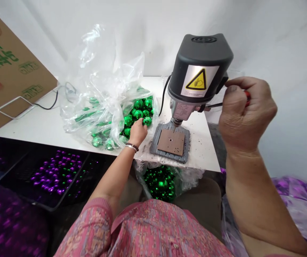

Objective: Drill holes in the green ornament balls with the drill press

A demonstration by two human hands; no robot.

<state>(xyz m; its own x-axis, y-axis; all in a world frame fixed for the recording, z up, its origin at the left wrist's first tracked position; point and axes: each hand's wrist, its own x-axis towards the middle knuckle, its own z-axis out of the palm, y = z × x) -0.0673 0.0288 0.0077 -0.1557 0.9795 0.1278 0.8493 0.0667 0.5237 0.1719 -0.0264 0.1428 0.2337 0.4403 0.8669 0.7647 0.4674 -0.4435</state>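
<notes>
the left grip [138,131] is closed on a shiny round green bauble [147,121], its fingers wrapped over the ball at the edge of a heap of the same baubles. that bauble sits inside a crumpled clear plastic bag [100,71], close to the press and near the front of the counter. a beaded bracelet [132,146] circles the left wrist.

the right grip [246,116] is clamped on the red handle [247,98] of a thin black lever [214,105], which runs out from the side of a black and silver bench drill press [200,60]. the hand is raised well above the counter, and the lever stays within easy reach while the left hand works at the bag. the press's chuck [177,122] hangs just above a square brown pad [171,142] with a small central hole, set in a grey ribbed metal base [155,141].

dark specks dot the white counter [35,125] around the base. a leaning cardboard box [6,60] stands at the far left, and a black cable [54,101] trails across the counter. below the edge, a black tray [16,167] holds rows of purple baubles [55,171], and a second clear bag of green baubles [160,184] sits beneath the counter. a white wall [276,35] rises behind everything.
</notes>
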